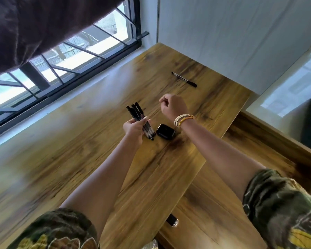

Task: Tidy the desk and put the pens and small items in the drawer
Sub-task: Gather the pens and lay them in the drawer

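My left hand point(134, 127) grips a bundle of black-capped pens point(139, 116) above the middle of the wooden desk point(90, 144). A small black case point(165, 132) lies on the desk just right of those pens. My right hand point(171, 105) hovers above the desk beyond the case, fingers curled loosely with nothing in them; bracelets circle its wrist. One more black pen point(184, 79) lies alone farther back, near the white wall. Under the desk's right edge, a black handle with a metal end point(172, 220) shows; whether it belongs to a drawer I cannot tell.
A barred window point(66, 56) with a dark curtain point(34, 24) runs along the desk's left side. A white wall point(232, 36) closes off the far end. To the right the wooden floor point(223, 203) lies below the desk edge.
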### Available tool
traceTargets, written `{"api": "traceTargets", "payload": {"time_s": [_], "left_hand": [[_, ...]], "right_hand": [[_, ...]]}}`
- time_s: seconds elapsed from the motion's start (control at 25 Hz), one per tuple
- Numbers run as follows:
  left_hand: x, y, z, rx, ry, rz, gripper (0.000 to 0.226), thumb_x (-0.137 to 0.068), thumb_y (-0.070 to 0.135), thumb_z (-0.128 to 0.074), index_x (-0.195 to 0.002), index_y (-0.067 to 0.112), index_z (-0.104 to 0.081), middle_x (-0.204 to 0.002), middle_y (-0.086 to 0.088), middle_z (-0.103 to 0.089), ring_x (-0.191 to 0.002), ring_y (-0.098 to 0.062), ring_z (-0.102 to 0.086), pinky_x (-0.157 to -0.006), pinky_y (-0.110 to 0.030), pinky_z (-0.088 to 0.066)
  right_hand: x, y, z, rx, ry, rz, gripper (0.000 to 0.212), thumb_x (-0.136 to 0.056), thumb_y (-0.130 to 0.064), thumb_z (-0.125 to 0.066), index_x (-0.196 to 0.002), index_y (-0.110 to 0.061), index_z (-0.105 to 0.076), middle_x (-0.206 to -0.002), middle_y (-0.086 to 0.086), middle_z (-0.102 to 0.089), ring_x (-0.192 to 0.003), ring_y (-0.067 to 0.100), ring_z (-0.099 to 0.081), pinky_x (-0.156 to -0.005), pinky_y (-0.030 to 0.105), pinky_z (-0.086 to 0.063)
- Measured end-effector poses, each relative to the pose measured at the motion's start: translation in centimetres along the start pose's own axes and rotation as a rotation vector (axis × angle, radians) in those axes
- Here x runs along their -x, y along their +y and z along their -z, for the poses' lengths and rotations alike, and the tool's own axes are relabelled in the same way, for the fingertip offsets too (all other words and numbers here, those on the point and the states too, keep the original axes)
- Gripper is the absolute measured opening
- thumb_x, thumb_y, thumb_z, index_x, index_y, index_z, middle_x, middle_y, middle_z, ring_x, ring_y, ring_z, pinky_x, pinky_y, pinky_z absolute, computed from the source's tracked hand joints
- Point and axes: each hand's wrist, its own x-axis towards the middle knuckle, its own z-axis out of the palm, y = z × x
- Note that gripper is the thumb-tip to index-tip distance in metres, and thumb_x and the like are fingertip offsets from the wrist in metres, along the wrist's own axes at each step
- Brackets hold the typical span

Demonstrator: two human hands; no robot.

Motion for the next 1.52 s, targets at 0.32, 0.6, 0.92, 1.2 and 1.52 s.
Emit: {"api": "traceTargets", "payload": {"time_s": [0.32, 0.6, 0.92, 1.2, 1.52], "left_hand": [[-1.5, -1.6, 0.2, -0.150, 0.002, 0.008, 0.024, -0.079, 0.004, -0.075, -0.103, 0.000, -0.069, -0.095, -0.014, -0.075, -0.087, -0.022, -0.074, -0.084, -0.037, -0.057], [-0.9, -1.3, -0.5, -0.194, 0.059, -0.020, 0.011, -0.080, 0.004, -0.074, -0.089, 0.009, -0.070, -0.090, -0.010, -0.075, -0.084, -0.019, -0.074, -0.081, -0.033, -0.058], [0.0, -0.8, -0.4, -0.196, 0.020, 0.006, 0.014, -0.082, 0.002, -0.073, -0.095, 0.006, -0.069, -0.093, -0.010, -0.074, -0.087, -0.019, -0.073, -0.076, -0.031, -0.057], [2.8, -1.0, 2.8, -0.117, -0.103, -0.029, 0.018, -0.080, -0.001, -0.073, -0.098, 0.000, -0.070, -0.089, -0.012, -0.070, -0.091, -0.025, -0.068, -0.093, -0.041, -0.054], [6.1, -1.2, 4.9, -0.013, -0.321, -0.072, 0.020, -0.076, 0.001, -0.073, -0.096, 0.002, -0.071, -0.087, -0.010, -0.071, -0.085, -0.025, -0.067, -0.090, -0.040, -0.052]], "right_hand": [[-8.8, 7.5, -0.1, 0.464, 0.010, -0.254, 0.051, -0.089, -0.021, -0.059, -0.137, -0.015, -0.042, -0.149, 0.014, -0.033, -0.132, 0.038, -0.036, -0.103, 0.049, -0.036], [-7.1, 7.9, -0.5, 0.456, 0.076, -0.104, 0.029, -0.093, -0.001, -0.044, -0.115, -0.001, -0.062, -0.121, 0.017, -0.058, -0.111, 0.036, -0.057, -0.091, 0.042, -0.048], [-0.9, 5.0, -0.1, -0.149, 0.224, -0.358, 0.009, -0.072, -0.007, -0.061, -0.081, -0.007, -0.065, -0.077, 0.009, -0.070, -0.071, 0.025, -0.064, -0.060, 0.022, -0.051], [4.7, 0.3, 2.7, -1.069, 0.059, -0.527, 0.010, -0.080, -0.013, -0.072, -0.074, -0.010, -0.065, -0.058, 0.000, -0.056, -0.052, 0.011, -0.053, -0.055, 0.028, -0.052], [7.9, -3.5, 0.8, -1.005, -0.239, -0.464, 0.018, -0.091, -0.018, -0.063, -0.084, -0.003, -0.070, -0.073, 0.008, -0.066, -0.059, 0.016, -0.063, -0.065, 0.032, -0.057]]}}
